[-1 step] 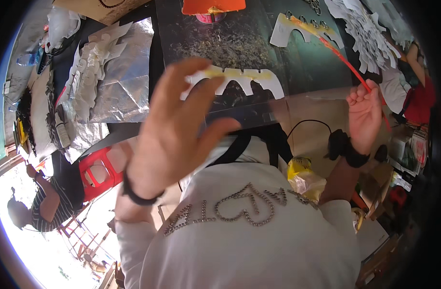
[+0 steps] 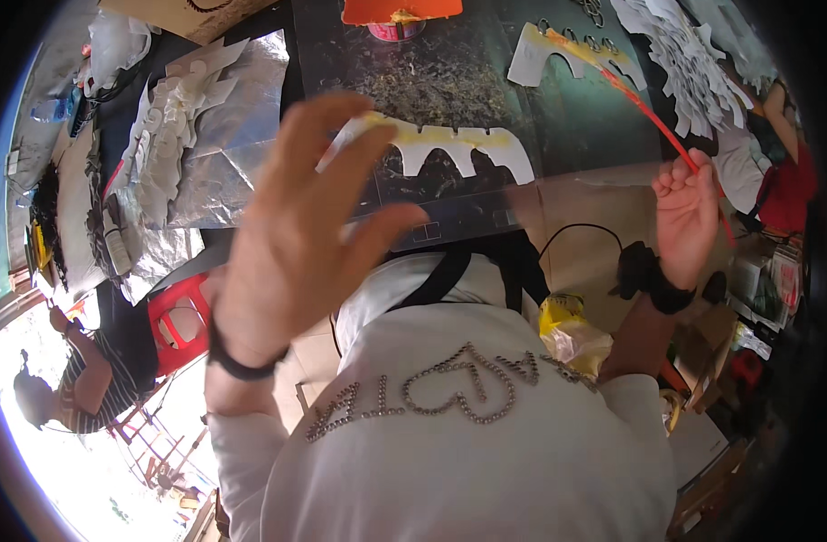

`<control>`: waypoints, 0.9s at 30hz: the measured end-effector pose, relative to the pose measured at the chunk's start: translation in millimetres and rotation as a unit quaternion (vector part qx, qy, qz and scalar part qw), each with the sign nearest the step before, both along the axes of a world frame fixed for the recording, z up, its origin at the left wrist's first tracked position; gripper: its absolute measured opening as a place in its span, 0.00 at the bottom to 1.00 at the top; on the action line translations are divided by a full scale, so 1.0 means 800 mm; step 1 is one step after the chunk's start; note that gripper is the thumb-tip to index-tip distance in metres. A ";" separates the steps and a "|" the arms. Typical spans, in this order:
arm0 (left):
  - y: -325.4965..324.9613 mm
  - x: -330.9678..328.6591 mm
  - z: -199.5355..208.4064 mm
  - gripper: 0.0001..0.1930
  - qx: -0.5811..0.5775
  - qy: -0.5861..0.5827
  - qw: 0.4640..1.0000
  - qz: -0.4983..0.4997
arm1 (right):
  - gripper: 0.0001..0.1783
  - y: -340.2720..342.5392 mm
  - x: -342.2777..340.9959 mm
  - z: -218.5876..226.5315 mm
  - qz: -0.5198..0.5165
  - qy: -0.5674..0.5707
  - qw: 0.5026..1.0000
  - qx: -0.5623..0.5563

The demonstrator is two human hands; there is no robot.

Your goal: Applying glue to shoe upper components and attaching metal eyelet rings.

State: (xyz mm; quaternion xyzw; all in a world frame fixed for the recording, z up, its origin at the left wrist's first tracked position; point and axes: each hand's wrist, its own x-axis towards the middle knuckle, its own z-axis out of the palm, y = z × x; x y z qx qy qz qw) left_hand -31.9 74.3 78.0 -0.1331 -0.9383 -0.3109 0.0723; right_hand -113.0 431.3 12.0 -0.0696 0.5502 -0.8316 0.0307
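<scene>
My left hand (image 2: 305, 226) is raised at the near edge of the dark work board, its fingers spread apart and a little blurred. Behind its fingertips is the left end of a white scalloped piece (image 2: 508, 155) with a yellow smear along its notched top edge; I cannot tell whether they touch. My right hand (image 2: 686, 203) is closed around a thin red stick (image 2: 650, 115). The stick's yellow-smeared far end lies at a second white scalloped piece (image 2: 527, 61), which has yellow smears and several metal rings (image 2: 568, 36) along its upper edge.
An orange tray (image 2: 413, 9) with yellow paste sits over a pink tin (image 2: 397, 33) at the back. Stacked white cut pieces (image 2: 165, 140) lie on silver foil (image 2: 237, 158) at left, more (image 2: 684, 68) at far right. A person (image 2: 93, 370) sits near a red stool (image 2: 180, 327).
My left hand has shifted slightly left and nearer to me, uncovering more of the white piece's left part. The right hand and red stick look almost the same.
</scene>
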 end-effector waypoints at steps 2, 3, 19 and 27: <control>-0.026 -0.014 0.003 0.22 -0.060 0.009 0.998 0.007 | 0.15 0.002 -0.007 0.000 0.008 0.004 1.000 0.001; -0.034 -0.018 0.004 0.22 -0.093 0.013 0.995 0.018 | 0.15 0.003 -0.008 0.002 0.031 0.014 0.999 0.007; -0.040 -0.184 -0.071 0.33 -0.164 0.170 0.967 -0.096 | 0.12 -0.064 -0.021 0.049 0.093 0.061 0.981 0.156; -0.063 -0.229 -0.061 0.16 -0.103 0.136 0.979 -0.113 | 0.09 -0.096 -0.034 0.075 0.086 0.155 0.946 0.270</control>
